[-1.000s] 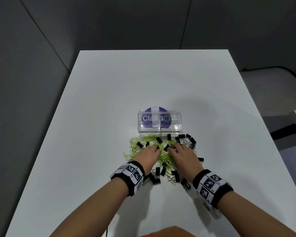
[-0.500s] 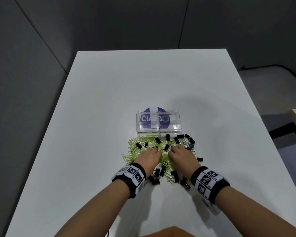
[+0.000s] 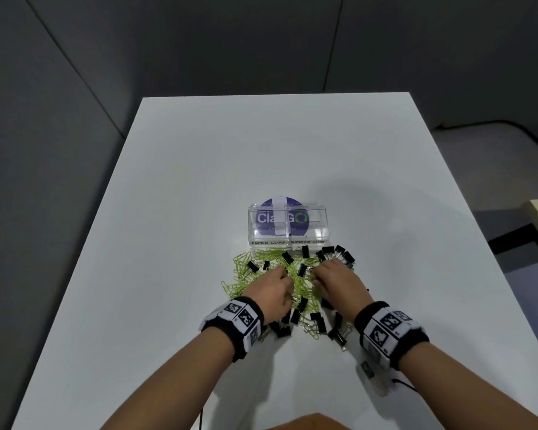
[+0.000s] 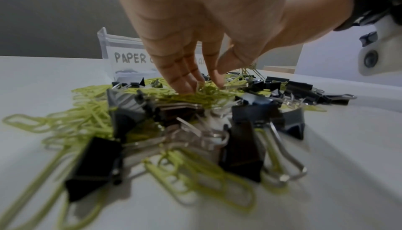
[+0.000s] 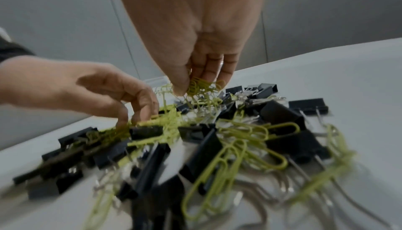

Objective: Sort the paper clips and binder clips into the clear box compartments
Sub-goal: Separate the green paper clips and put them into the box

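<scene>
Right hand pinched a bunch of green paper clips at frame centre; left hand touched the pile with bent fingertips, grip impossible to tell.

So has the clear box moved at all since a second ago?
No, the clear box keeps its spot against the far edge of the table.
</scene>
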`<control>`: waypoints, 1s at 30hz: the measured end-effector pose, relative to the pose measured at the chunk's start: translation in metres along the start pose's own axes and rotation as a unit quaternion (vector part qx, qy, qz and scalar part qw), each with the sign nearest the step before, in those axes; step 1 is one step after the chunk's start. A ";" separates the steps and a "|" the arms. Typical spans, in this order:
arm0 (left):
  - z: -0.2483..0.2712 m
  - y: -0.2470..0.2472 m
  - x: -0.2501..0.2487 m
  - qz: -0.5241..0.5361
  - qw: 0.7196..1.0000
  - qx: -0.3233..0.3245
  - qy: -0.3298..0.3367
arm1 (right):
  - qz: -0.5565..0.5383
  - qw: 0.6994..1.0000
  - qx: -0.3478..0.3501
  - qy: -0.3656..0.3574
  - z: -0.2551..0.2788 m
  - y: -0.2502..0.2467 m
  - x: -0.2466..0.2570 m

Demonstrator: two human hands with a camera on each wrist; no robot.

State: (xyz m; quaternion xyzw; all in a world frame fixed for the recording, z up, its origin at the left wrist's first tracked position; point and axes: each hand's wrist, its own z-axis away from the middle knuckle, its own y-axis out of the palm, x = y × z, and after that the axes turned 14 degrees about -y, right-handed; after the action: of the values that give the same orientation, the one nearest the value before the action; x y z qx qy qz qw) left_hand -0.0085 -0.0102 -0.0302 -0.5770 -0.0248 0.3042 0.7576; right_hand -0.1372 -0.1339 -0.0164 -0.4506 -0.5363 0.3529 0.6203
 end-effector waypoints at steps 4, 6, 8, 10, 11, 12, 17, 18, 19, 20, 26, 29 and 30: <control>-0.004 0.001 -0.008 -0.006 1.000 -0.025 -0.018 | -0.103 0.993 -0.009 0.061 0.006 -0.012 -0.003; -0.007 0.000 -0.014 -0.007 0.999 -0.026 -0.039 | -0.142 0.987 -0.018 0.071 0.010 -0.019 -0.004; -0.011 -0.001 -0.020 -0.022 0.998 -0.020 -0.057 | -0.188 0.977 -0.024 0.102 0.015 -0.025 -0.006; -0.014 0.001 -0.027 -0.035 0.997 -0.018 -0.061 | -0.234 0.959 -0.052 0.148 0.019 -0.027 -0.006; -0.016 0.002 -0.030 -0.038 0.997 -0.017 -0.061 | -0.250 0.950 -0.072 0.172 0.020 -0.026 -0.007; -0.017 0.003 -0.032 -0.040 0.997 -0.014 -0.060 | -0.260 0.942 -0.087 0.193 0.020 -0.024 -0.007; -0.025 0.002 -0.035 -0.051 0.997 0.015 -0.059 | -0.263 0.935 -0.070 0.229 0.013 -0.010 -0.010; -0.025 0.001 -0.034 -0.049 0.997 0.021 -0.058 | -0.261 0.936 -0.066 0.226 0.012 -0.009 -0.009; -0.026 0.001 -0.033 -0.045 0.997 0.027 -0.058 | -0.261 0.937 -0.067 0.223 0.011 -0.007 -0.009; -0.026 0.001 -0.031 -0.038 0.997 0.031 -0.058 | -0.261 0.937 -0.069 0.222 0.010 -0.006 -0.007; -0.023 0.004 -0.027 0.004 0.998 0.017 -0.060 | -0.235 0.947 -0.031 0.217 0.006 0.005 -0.006; -0.021 0.001 -0.024 0.044 0.996 0.017 -0.072 | -0.228 0.952 -0.011 0.203 0.008 0.006 -0.005; -0.020 0.000 -0.023 0.061 0.995 0.017 -0.076 | -0.231 0.954 -0.006 0.194 0.009 0.006 -0.004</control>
State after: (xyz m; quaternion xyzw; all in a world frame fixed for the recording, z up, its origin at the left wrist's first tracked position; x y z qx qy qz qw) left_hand -0.0194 -0.0385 -0.0297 -0.5399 -0.0421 0.3938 0.7428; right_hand -0.1464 -0.1336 -0.0230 -0.3782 -0.4976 0.1026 0.7738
